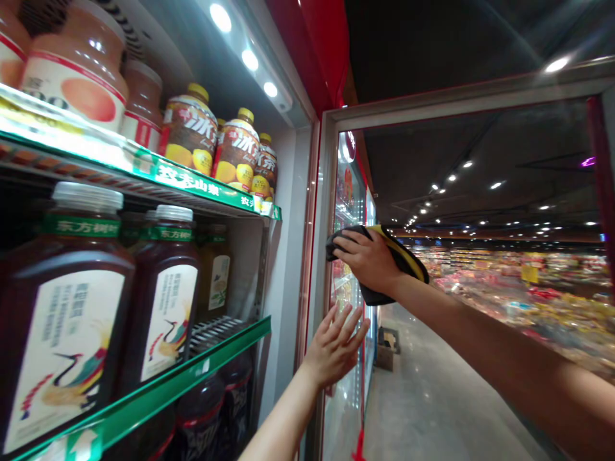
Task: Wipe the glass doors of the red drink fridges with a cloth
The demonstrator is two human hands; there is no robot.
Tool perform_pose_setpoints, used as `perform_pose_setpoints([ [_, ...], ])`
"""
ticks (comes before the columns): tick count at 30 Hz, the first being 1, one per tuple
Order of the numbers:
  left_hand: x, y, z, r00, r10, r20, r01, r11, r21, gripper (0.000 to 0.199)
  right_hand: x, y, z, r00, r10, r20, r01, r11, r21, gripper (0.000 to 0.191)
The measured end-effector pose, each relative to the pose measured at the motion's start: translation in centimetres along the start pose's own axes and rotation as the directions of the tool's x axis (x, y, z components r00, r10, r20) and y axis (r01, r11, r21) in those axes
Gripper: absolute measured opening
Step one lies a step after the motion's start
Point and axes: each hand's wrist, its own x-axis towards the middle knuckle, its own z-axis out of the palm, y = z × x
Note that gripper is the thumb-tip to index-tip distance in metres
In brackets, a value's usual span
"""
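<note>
My right hand (366, 257) presses a black cloth (406, 258) with yellow on one side against the glass door (451, 114) of a drinks fridge. Its fingers lie bent over the cloth near the door's side frame. Lower down, my left hand (332, 347) is raised with the fingers apart and holds nothing. It is close to the glass by the door's edge; whether it touches the pane, I cannot tell. The door stands swung open, and the glass is see-through.
To the left, the fridge shelves hold iced tea bottles (237, 152), large peach drink bottles (77, 73) and dark tea bottles (166, 294). Green shelf strips (192, 376) edge the shelves. Beyond the glass are a grey floor (423, 390) and blurred heaps of packaged goods (519, 301).
</note>
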Motion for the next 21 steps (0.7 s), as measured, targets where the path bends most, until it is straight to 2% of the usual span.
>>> perform_pose_setpoints([
  [2,0.0,0.0,0.1,1.0,-0.003,-0.004,0.003,1.0,0.001,0.07,-0.2,-0.1,0.0,0.998,-0.067,0.014,0.067,0.998,0.004,0.032],
  [4,0.1,0.0,0.1,1.0,-0.006,-0.017,0.006,1.0,-0.003,0.069,0.3,0.8,-0.4,0.998,-0.066,0.022,0.066,0.998,-0.001,0.032],
  [6,0.2,-0.1,0.0,1.0,-0.005,-0.03,0.004,1.0,-0.006,0.068,1.0,1.9,-1.0,0.999,0.041,0.001,-0.041,0.999,-0.022,0.036],
  [8,0.3,-0.2,-0.1,0.999,-0.005,-0.037,0.005,1.0,-0.004,0.067,1.1,2.3,-1.5,0.977,0.206,-0.058,-0.209,0.977,-0.049,0.039],
  [10,0.3,-0.2,-0.2,0.999,-0.006,-0.039,0.006,1.0,0.0,0.067,0.2,1.5,-1.5,0.936,0.333,-0.115,-0.341,0.938,-0.064,0.042],
  [11,0.3,-0.2,-0.1,0.999,-0.009,-0.042,0.009,1.0,0.005,0.067,-0.4,0.8,-1.4,0.929,0.349,-0.125,-0.359,0.931,-0.068,0.043],
  [12,0.4,-0.2,-0.1,0.999,-0.011,-0.046,0.011,1.0,0.01,0.068,-0.9,0.1,-1.1,0.939,0.325,-0.117,-0.334,0.94,-0.07,0.043],
  [15,0.5,-0.3,0.0,0.998,-0.013,-0.061,0.014,1.0,0.017,0.067,-1.2,-0.8,-0.5,0.991,0.133,-0.032,-0.135,0.989,-0.063,0.044],
  [16,0.5,-0.4,0.0,0.998,-0.008,-0.065,0.009,1.0,0.013,0.067,-0.8,-0.3,-0.6,0.995,0.094,-0.016,-0.095,0.994,-0.062,0.043],
  [18,0.7,-0.5,0.0,0.997,0.002,-0.075,-0.002,1.0,0.001,0.065,0.2,1.7,-1.2,0.991,0.129,-0.038,-0.132,0.988,-0.08,0.043],
  [19,0.7,-0.6,0.0,0.997,0.003,-0.081,-0.003,1.0,-0.004,0.065,0.4,2.8,-1.8,0.979,0.191,-0.072,-0.197,0.976,-0.096,0.043],
  [21,0.8,-0.7,-0.1,0.996,0.0,-0.094,-0.001,1.0,-0.015,0.064,0.1,4.7,-2.8,0.926,0.346,-0.15,-0.365,0.922,-0.129,0.043],
])
